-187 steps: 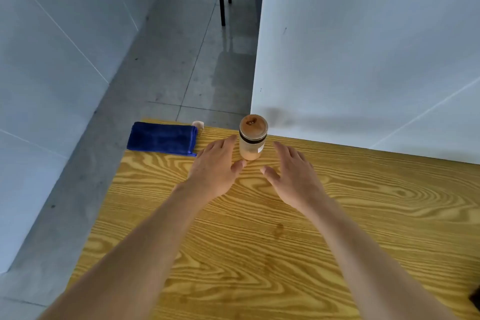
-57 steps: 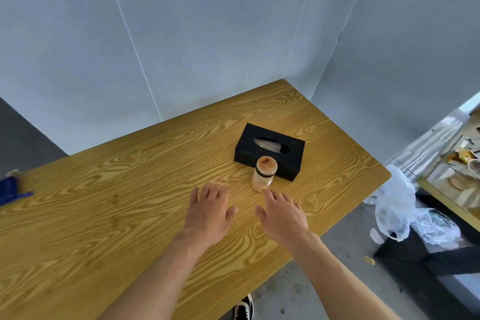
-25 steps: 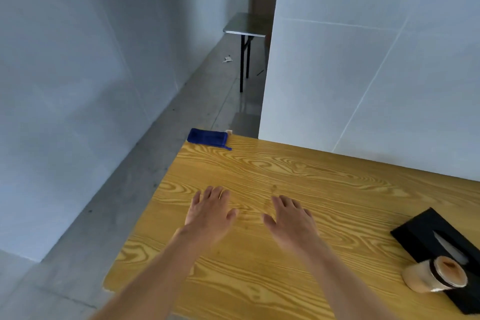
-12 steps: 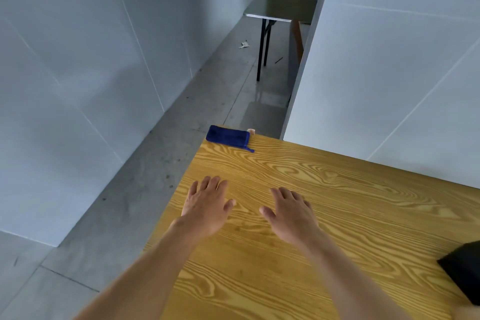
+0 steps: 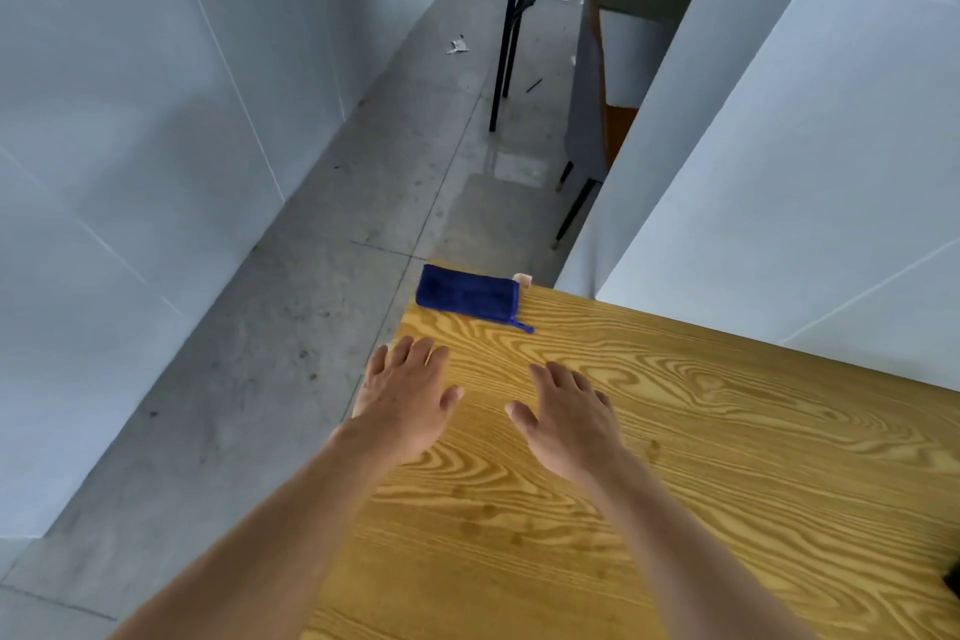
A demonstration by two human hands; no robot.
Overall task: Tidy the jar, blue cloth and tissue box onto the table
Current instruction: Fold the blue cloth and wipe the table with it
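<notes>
Both the left hand (image 5: pixel 408 400) and the right hand (image 5: pixel 569 418) hover spread and empty over the yellow wood-grain table (image 5: pixel 727 457). The folded dark-blue cloth (image 5: pixel 467 295) lies at the far left corner, overhanging the edge. A good pickup would pinch it from above, keeping its fold. Jar and tissue box are out of view.

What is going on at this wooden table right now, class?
A person holds both bare hands open, palms down, over the wooden table, gripping nothing. The left hand is at the table's left edge and the right hand is beside it. A folded blue cloth lies at the far left corner, ahead of the hands and untouched. No jar is in view, so the cloth looks like the likely next thing to be handled.
</notes>
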